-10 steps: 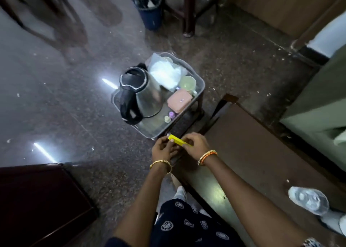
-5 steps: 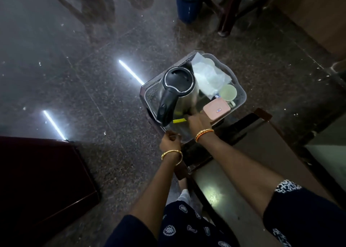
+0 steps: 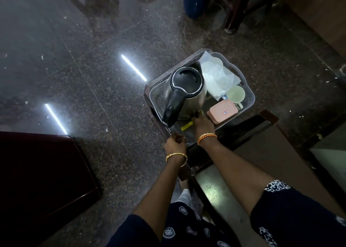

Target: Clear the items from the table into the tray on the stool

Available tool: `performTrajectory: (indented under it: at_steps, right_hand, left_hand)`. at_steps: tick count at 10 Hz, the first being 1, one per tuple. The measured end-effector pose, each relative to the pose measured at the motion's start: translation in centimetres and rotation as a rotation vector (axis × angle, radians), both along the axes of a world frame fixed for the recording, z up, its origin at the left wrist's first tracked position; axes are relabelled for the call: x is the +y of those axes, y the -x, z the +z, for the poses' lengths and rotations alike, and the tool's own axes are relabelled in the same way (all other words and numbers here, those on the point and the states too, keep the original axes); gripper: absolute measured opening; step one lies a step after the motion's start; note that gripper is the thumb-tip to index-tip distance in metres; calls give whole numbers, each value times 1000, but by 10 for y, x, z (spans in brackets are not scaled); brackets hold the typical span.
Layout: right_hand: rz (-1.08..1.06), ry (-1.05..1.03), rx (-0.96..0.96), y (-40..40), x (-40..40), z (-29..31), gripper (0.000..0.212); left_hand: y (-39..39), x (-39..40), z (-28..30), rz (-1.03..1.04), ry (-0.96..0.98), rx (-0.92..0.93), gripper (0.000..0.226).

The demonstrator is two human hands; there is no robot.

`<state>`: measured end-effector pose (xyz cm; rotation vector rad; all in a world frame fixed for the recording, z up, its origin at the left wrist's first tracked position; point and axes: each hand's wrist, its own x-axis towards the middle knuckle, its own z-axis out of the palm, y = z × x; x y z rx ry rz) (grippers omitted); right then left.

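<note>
- My right hand (image 3: 203, 122) reaches into the tray (image 3: 250, 97), fingers curled on the yellow item (image 3: 186, 125), which lies on the tray floor beside the kettle (image 3: 184, 95).
- My left hand (image 3: 175, 144) closes around the tray's near rim.
- The tray sits on the stool (image 3: 149, 89) and holds a pink box (image 3: 222, 112), a pale cup (image 3: 236, 94) and a plastic bag (image 3: 217, 76).
- The table (image 3: 265, 164) lies to my right.
</note>
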<state>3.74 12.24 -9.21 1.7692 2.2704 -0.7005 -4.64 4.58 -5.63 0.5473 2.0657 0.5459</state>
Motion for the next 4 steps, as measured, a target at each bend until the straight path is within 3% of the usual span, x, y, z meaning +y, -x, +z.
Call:
performTrajectory:
  at_steps: [1, 4]
  right_hand:
    - [-21, -35, 17, -2, -1, 6, 9]
    - [-218, -244, 265, -39, -49, 10, 30]
  left_hand:
    - [-1, -2, 2, -57, -7, 40, 22]
    - [-25, -17, 19, -383, -28, 267, 28]
